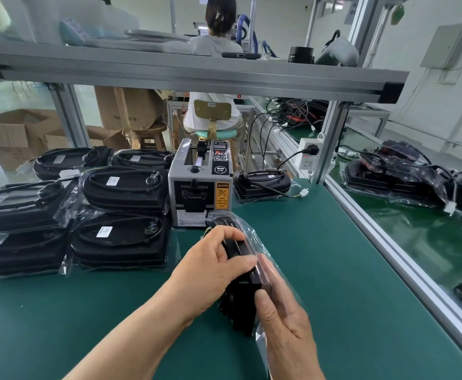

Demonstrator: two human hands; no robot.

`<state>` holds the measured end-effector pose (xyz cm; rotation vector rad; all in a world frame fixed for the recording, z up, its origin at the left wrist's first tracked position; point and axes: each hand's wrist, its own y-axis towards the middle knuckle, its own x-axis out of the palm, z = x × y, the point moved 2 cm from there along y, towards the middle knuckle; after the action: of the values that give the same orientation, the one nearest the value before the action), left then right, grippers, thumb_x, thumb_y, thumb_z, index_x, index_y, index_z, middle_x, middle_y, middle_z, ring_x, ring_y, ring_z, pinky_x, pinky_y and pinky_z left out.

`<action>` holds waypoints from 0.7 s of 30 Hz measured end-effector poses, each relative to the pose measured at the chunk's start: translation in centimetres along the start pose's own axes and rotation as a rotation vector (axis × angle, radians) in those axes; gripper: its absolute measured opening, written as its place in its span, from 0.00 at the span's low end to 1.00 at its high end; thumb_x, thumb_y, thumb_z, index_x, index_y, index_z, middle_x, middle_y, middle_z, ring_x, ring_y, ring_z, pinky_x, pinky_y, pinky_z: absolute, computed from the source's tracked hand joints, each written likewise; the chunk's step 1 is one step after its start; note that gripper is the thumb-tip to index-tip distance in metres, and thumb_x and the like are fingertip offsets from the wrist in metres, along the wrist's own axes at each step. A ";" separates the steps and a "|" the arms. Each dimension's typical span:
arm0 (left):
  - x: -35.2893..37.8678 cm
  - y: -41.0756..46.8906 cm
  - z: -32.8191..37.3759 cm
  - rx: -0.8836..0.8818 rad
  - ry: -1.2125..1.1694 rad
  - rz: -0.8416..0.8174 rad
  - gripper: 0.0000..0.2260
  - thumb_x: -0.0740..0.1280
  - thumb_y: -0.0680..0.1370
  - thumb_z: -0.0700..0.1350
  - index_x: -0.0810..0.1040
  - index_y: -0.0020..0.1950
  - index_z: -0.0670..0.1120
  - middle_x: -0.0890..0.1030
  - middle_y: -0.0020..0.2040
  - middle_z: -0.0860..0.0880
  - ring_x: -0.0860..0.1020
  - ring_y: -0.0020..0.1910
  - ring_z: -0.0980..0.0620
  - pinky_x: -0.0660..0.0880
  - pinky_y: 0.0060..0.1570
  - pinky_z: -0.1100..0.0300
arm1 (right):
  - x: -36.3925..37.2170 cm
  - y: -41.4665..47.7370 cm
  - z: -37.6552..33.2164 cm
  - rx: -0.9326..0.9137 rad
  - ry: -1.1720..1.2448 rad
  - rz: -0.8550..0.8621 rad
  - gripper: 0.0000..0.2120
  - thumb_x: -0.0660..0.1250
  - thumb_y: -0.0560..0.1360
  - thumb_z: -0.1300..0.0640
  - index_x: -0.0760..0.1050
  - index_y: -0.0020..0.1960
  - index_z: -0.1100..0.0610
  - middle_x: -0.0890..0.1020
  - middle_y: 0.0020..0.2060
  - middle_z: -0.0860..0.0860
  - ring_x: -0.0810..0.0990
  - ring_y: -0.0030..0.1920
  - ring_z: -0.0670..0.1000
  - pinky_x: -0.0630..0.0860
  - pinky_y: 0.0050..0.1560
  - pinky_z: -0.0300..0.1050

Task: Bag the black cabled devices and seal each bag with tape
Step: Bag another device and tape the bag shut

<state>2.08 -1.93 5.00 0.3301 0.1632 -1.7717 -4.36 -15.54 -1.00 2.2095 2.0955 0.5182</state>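
A black cabled device [242,305] stands on edge on the green mat, partly inside a clear plastic bag [254,234]. My left hand [213,266] grips its upper edge, fingers curled over the top. My right hand [284,325] holds its near end through the bag, thumb pressed on the edge. The grey tape dispenser [199,185] stands just behind the device. One unbagged black device [261,183] with its cable lies right of the dispenser.
Stacks of bagged black devices [120,215] fill the mat's left side. An aluminium rail [389,242] borders the mat on the right, with more devices [405,176] beyond it. A power strip [308,157] hangs on the post. A seated person [218,39] works behind the shelf.
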 end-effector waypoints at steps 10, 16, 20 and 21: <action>-0.2 -0.2 0.0 -0.044 -0.055 -0.034 0.10 0.70 0.77 0.50 0.75 0.56 0.61 0.69 0.35 0.54 0.71 0.35 0.57 0.73 0.42 0.60 | 0.1 0.1 0.1 0.005 0.049 0.016 0.20 0.68 0.78 0.56 0.73 0.69 0.51 0.81 0.63 0.39 0.77 0.66 0.40 0.74 0.58 0.29; -0.4 -0.6 -0.1 -0.011 0.063 -0.035 0.20 0.74 0.68 0.61 0.71 0.56 0.65 0.68 0.29 0.60 0.67 0.28 0.62 0.67 0.30 0.70 | 0.2 0.0 0.5 0.000 0.025 -0.013 0.23 0.66 0.74 0.53 0.73 0.70 0.47 0.81 0.63 0.41 0.77 0.66 0.42 0.74 0.59 0.31; -0.1 -0.5 -0.3 -0.002 0.059 -0.001 0.17 0.74 0.71 0.58 0.72 0.56 0.65 0.66 0.29 0.60 0.66 0.28 0.61 0.66 0.30 0.69 | 0.1 0.0 0.3 -0.005 0.027 -0.005 0.19 0.67 0.79 0.55 0.73 0.69 0.47 0.82 0.62 0.42 0.79 0.65 0.42 0.75 0.57 0.30; 0.0 -0.4 -0.3 0.006 0.062 -0.007 0.17 0.74 0.71 0.58 0.72 0.56 0.65 0.66 0.29 0.59 0.66 0.29 0.61 0.66 0.30 0.69 | 0.0 0.0 0.2 -0.005 0.027 -0.004 0.19 0.66 0.79 0.56 0.73 0.69 0.47 0.82 0.61 0.42 0.79 0.64 0.42 0.75 0.56 0.30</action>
<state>1.72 -1.75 4.71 0.3900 0.2038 -1.7704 -4.28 -15.47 -1.17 2.2079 2.1086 0.5560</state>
